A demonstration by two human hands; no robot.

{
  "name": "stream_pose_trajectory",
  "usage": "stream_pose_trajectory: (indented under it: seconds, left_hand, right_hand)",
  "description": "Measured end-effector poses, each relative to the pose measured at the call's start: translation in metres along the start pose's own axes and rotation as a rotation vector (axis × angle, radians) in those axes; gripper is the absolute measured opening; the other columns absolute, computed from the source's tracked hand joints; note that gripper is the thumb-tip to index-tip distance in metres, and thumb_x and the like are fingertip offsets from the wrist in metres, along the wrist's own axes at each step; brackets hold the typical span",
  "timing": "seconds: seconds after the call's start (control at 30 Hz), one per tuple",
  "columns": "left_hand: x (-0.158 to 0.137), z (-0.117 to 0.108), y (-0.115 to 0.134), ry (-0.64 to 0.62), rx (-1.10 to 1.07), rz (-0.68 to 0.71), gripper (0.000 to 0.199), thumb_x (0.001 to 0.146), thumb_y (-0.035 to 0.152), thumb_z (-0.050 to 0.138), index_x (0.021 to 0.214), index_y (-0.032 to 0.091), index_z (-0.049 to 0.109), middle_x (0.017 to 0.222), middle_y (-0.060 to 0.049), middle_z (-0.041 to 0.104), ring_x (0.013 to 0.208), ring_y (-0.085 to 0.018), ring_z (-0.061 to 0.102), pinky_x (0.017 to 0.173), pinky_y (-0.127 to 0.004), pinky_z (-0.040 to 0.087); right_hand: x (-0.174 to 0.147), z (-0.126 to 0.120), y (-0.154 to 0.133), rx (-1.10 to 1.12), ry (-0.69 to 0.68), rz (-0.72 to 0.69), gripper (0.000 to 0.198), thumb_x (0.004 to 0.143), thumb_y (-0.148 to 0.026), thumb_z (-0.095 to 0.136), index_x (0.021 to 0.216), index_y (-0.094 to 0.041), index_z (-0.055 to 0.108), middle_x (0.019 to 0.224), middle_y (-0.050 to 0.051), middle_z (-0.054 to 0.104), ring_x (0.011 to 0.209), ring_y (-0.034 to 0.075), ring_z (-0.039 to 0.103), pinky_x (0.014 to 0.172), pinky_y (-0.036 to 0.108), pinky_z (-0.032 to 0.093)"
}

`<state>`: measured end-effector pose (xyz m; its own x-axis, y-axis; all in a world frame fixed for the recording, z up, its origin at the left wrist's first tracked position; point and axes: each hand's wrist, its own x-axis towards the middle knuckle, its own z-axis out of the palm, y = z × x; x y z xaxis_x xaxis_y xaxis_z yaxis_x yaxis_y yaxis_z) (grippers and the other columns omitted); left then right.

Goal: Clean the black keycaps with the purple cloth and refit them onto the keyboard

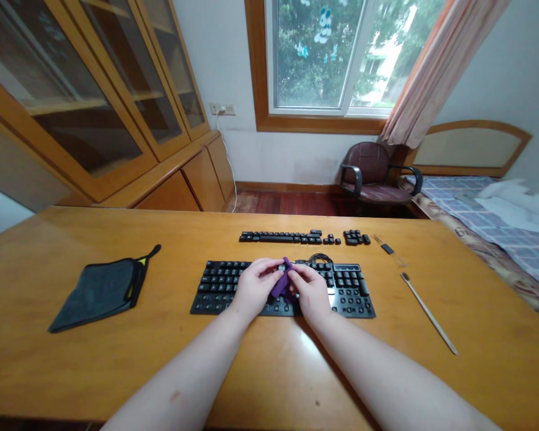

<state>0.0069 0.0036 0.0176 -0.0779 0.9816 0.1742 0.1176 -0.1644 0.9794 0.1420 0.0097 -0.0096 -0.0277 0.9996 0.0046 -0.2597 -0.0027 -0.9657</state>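
A black keyboard [211, 287] lies across the middle of the desk, with bare switch spots where keycaps are off in its lower rows. Just above it, my left hand [257, 286] pinches one side of a small purple cloth [280, 286]. The fingers of my right hand [312, 290] are closed on the cloth's other side. Whether something small is wrapped inside the cloth is hidden by the fingers. Behind the keyboard, loose black keycaps [278, 238] stand in rows, with another group of keycaps [354, 237] to their right.
A folded dark grey cloth [99, 293] lies on the left of the wooden desk [161, 371]. To the right are a wire keycap puller [387, 248] and a thin brush [429, 314]. A coiled cable [320, 258] sits behind the keyboard. An office chair [372, 167] stands beyond the desk.
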Motion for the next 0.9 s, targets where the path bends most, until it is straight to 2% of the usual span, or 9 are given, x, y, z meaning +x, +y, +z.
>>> stream_pose_trajectory:
  seconds: [0.13,0.27,0.5,0.6,0.77,0.9]
  left_hand:
    - [0.001,0.001,-0.002,-0.026,-0.09,-0.095,0.026,0.071,0.023,0.066,0.095,0.015,0.067,0.096,-0.008,0.068,0.088,-0.019,0.064,0.085,-0.035,0.05]
    - [0.002,0.001,-0.005,-0.006,-0.112,-0.142,0.018,0.069,0.023,0.067,0.084,0.014,0.068,0.085,-0.007,0.071,0.079,-0.019,0.066,0.078,-0.033,0.052]
    - [0.002,-0.001,0.004,-0.011,-0.059,-0.152,0.015,0.067,0.021,0.067,0.081,0.015,0.071,0.084,-0.006,0.073,0.078,-0.02,0.067,0.078,-0.033,0.054]
    - [0.002,0.0,0.007,-0.002,-0.096,-0.17,0.016,0.066,0.021,0.068,0.081,0.015,0.071,0.084,-0.006,0.073,0.078,-0.02,0.067,0.077,-0.033,0.054]
    - [0.001,0.003,0.01,-0.002,-0.145,-0.189,0.017,0.066,0.022,0.068,0.081,0.014,0.071,0.085,-0.006,0.073,0.079,-0.02,0.067,0.077,-0.034,0.054]
    - [0.001,0.003,0.008,-0.016,-0.154,-0.196,0.019,0.067,0.024,0.069,0.083,0.014,0.07,0.087,-0.007,0.072,0.081,-0.02,0.067,0.08,-0.035,0.053]
  right_hand:
    - [-0.001,0.001,-0.004,-0.01,-0.029,-0.019,0.026,0.072,-0.032,0.065,0.095,-0.021,0.069,0.081,0.002,0.063,0.051,0.009,0.05,0.046,0.023,0.042]
    - [-0.001,0.003,-0.01,-0.04,-0.074,-0.049,0.028,0.068,-0.028,0.069,0.095,-0.023,0.071,0.089,0.003,0.061,0.057,0.01,0.052,0.047,0.022,0.044]
    - [0.0,0.002,-0.009,-0.02,0.019,-0.008,0.012,0.065,-0.029,0.07,0.071,-0.019,0.069,0.069,0.0,0.061,0.047,0.009,0.049,0.043,0.022,0.04]
    - [-0.001,0.002,-0.008,-0.016,0.022,0.002,0.014,0.068,-0.03,0.068,0.075,-0.019,0.068,0.062,-0.002,0.06,0.047,0.009,0.048,0.043,0.022,0.039]
    - [-0.002,0.002,-0.005,-0.017,-0.026,-0.01,0.023,0.067,-0.029,0.069,0.089,-0.02,0.069,0.072,0.0,0.063,0.051,0.01,0.052,0.046,0.022,0.042]
    - [0.0,0.002,-0.001,0.005,0.019,0.028,0.019,0.067,-0.032,0.069,0.08,-0.018,0.069,0.057,-0.002,0.059,0.045,0.01,0.049,0.043,0.022,0.039]
